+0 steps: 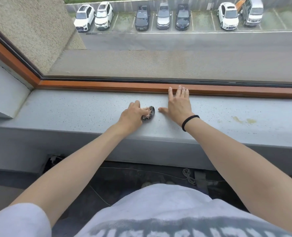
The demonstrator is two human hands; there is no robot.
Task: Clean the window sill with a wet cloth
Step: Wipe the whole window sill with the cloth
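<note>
Left hand (132, 115) grips the balled cloth (148, 113) on the sill (73, 112), right hand (177, 103) flat and bracing — best press firmly and sweep toward that yellow stain (242, 120).

Most of the dark speckled cloth (150, 113) is hidden under the curled fingers of the left hand (130, 116); only a wad shows at the hand's 3 o'clock side, and its wetness cannot be told. The window sill (73, 113) runs out of view at 3 o'clock. The shirt (159, 199) print is cut by the bottom edge at 6 o'clock, unreadable. At 1 o'clock the top edge crops a van (253, 12). The parked cars (142, 17) have plates too small to read. Below the sill a coiled cable (188, 177) is dim and blurred.
</note>
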